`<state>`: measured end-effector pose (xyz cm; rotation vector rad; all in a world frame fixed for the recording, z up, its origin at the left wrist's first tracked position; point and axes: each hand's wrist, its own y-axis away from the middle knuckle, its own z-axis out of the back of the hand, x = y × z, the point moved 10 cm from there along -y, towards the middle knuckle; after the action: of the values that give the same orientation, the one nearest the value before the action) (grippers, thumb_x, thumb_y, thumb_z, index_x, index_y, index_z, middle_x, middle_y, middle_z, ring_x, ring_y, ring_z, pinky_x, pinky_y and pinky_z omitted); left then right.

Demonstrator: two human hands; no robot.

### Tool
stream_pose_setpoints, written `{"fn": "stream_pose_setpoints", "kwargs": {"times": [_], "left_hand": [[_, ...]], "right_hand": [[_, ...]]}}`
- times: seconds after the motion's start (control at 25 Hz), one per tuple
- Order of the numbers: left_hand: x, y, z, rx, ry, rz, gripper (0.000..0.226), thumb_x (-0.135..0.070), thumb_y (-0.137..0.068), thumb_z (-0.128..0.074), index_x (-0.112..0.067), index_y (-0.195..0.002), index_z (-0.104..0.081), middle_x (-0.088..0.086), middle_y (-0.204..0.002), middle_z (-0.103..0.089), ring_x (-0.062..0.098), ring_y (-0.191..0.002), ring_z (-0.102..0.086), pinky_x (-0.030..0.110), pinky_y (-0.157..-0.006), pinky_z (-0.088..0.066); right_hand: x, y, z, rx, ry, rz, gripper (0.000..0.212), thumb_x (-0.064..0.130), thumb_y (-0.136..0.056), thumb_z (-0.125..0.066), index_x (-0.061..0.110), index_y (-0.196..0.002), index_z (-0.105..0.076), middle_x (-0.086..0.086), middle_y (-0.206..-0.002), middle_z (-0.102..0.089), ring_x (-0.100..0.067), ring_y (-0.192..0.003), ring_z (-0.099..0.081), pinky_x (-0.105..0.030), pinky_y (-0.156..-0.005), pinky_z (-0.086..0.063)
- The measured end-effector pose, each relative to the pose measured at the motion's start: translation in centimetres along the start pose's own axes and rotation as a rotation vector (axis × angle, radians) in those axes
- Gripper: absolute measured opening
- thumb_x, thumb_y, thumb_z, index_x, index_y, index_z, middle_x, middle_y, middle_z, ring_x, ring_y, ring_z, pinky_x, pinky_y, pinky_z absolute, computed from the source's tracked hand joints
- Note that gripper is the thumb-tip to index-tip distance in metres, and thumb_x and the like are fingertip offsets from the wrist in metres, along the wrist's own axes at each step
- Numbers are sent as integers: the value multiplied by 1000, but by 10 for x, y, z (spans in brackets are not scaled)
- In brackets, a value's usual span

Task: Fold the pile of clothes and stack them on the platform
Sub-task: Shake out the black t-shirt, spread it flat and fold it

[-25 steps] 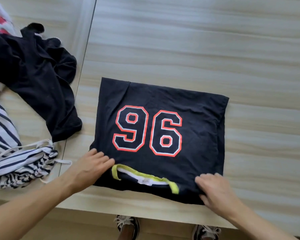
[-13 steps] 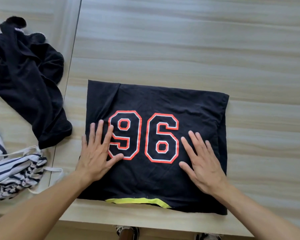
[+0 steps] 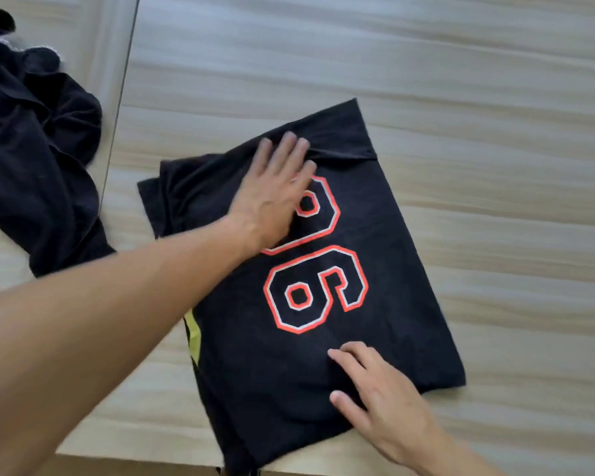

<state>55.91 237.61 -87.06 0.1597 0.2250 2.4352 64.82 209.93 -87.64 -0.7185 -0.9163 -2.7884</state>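
Note:
A folded black shirt point(image 3: 385, 255) with an orange-and-white "96" lies on the wooden table, turned so the digits run sideways. A yellow collar strip point(image 3: 192, 338) peeks out at its left edge. My left hand point(image 3: 275, 190) lies flat with fingers spread on the shirt's far part, over the "9". Fingers apart, my right hand point(image 3: 382, 396) presses on the near corner of the shirt. Neither hand grips cloth.
A crumpled black garment point(image 3: 38, 146) lies at the far left, across a seam point(image 3: 117, 132) between two table tops. The table's near edge point(image 3: 134, 456) runs along the bottom. Pale wood point(image 3: 495, 132) stretches to the right and behind the shirt.
The shirt has been turned about a quarter turn, so the "96" now reads sideways. My left hand slid to the far part, my right to the near corner. The striped garment left the view.

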Motion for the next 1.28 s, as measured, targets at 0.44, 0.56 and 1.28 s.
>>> {"fn": "stream_pose_setpoints", "kwargs": {"times": [0.44, 0.56, 1.28], "left_hand": [[-147, 290, -86, 179, 112, -423, 41, -5, -102, -16, -21, -118, -51, 6, -128, -47, 25, -108, -63, 55, -87, -54], [-138, 277, -71, 146, 231, -410, 32, -8, -82, -43, -19, -109, -56, 6, -121, -56, 27, -106, -53, 43, -78, -60], [179, 104, 34, -132, 908, 673, 34, -10, -87, -58, -18, -120, -61, 1, -114, -68, 19, -105, -62, 24, -89, -46]], "right_hand": [[-98, 18, 22, 335, 613, 421, 100, 49, -58, -79, 23, -148, -44, -10, -161, -34, -29, -149, -34, -44, -112, -26], [-92, 14, 27, 215, 635, 573, 68, 18, -75, -68, 22, -141, -53, -11, -154, -46, -29, -142, -46, -41, -108, -34], [-28, -197, 279, -463, -303, -62, 44, 19, -80, -65, 20, -124, -61, -7, -110, -70, -29, -98, -66, -39, -90, -53]]}}
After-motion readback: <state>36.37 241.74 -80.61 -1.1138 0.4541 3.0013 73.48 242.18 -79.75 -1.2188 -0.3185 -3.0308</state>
